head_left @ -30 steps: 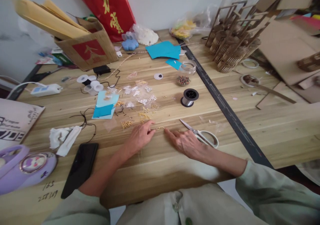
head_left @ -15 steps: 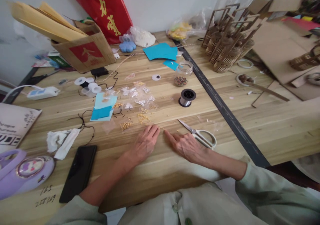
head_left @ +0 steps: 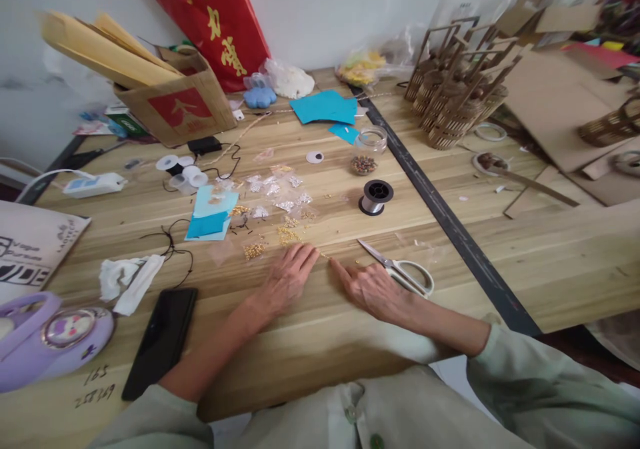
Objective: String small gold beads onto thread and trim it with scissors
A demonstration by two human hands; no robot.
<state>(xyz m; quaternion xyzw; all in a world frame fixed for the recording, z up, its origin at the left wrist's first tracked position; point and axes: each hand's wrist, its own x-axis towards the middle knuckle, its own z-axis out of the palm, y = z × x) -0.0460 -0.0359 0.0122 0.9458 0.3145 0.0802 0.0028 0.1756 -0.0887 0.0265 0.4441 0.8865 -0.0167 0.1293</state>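
Observation:
Both hands rest low on the wooden table (head_left: 280, 382). A thin gold beaded strand (head_left: 325, 256) lies between their fingertips. My left hand (head_left: 290, 279) is palm down with its fingers together at the strand's left end; whatever is under the fingertips is hidden. My right hand (head_left: 373, 288) touches the strand's right end with its extended index finger, the other fingers curled beneath. Loose gold beads (head_left: 289, 234) and a heap of gold beads (head_left: 255, 251) lie beyond my left hand. Scissors (head_left: 400, 267) sit beside my right hand, and a wire spool (head_left: 376, 197) stands behind them.
A phone (head_left: 160, 342), a purple object (head_left: 75, 336) and white tissue (head_left: 130, 279) lie at the left. Small bead bags (head_left: 285, 196) and a jar of beads (head_left: 367, 156) are farther back. Wooden baskets (head_left: 450, 102) stand at the back right.
The view has shifted slightly, moving the table's objects a little to the right in the picture. The hands stay in nearly the same place around the strand.

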